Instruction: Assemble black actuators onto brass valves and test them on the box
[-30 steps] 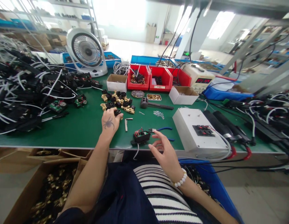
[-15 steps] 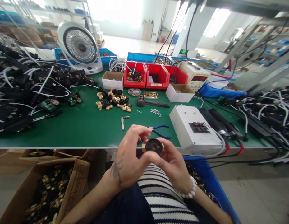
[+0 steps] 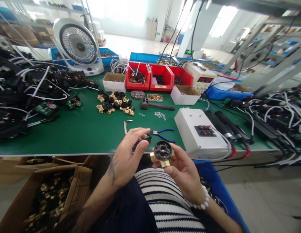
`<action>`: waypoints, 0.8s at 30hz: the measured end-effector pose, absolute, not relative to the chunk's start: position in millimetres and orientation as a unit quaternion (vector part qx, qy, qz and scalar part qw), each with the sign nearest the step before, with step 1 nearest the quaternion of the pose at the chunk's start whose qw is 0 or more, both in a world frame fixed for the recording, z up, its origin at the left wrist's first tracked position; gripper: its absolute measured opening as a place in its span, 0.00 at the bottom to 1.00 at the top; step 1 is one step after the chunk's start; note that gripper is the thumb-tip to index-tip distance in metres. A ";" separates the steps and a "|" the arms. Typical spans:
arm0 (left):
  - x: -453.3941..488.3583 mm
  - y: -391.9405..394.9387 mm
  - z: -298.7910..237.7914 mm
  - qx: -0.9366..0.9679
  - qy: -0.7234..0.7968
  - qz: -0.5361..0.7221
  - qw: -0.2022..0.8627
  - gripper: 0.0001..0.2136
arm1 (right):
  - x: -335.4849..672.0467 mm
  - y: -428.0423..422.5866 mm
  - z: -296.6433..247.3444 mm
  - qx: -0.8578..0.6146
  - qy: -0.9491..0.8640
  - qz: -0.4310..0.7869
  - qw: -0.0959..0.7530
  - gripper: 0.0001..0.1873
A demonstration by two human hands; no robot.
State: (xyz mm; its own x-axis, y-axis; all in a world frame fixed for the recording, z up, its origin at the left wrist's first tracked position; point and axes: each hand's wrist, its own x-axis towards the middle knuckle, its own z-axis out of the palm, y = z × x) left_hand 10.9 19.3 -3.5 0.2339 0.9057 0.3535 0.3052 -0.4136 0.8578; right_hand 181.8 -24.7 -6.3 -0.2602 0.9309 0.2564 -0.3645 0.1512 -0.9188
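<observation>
My right fingers (image 3: 179,152) clamp a black-and-brass fitting (image 3: 162,153); my left fingers (image 3: 135,134) stand apart, with the circuit module (image 3: 146,139) just beyond them.

White fan (image 3: 80,47) at left, cream box (image 3: 196,72) with red digits (image 3: 205,79) farther right, green sign (image 3: 189,52) beyond.

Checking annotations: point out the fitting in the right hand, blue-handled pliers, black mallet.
Fitting (image 3: 162,153): head view, round black part.
Blue-handled pliers (image 3: 155,132): head view, metal part by the handles.
Black mallet (image 3: 156,105): head view, handle near the head.
</observation>
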 end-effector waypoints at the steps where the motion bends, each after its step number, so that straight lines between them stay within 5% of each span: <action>1: 8.6 15.1 1.4 0.698 0.370 0.456 0.409 0.21 | 180.5 -25.8 -5.4 -0.270 -0.529 0.594 0.543 0.21; 5: 12.1 6.7 3.0 0.599 0.313 0.420 0.605 0.19 | 181.6 -19.7 -6.5 -0.324 -0.566 0.549 0.522 0.21; 10: 22.0 13.7 -16.4 0.389 0.330 0.520 0.685 0.19 | 207.1 29.6 -33.0 -0.576 -0.668 0.205 0.424 0.23; 12: 22.0 14.6 -19.3 0.352 0.332 0.511 0.710 0.20 | 216.7 51.5 -46.8 -0.611 -0.681 0.171 0.365 0.15; 17: 25.7 15.3 -25.6 0.387 0.296 0.449 0.749 0.22 | 224.0 71.6 -58.8 -0.629 -0.643 0.231 0.371 0.08; 24: 34.6 37.2 -44.5 0.490 0.362 0.424 0.671 0.28 | 223.5 37.2 -18.4 -0.542 -0.511 0.470 0.473 0.18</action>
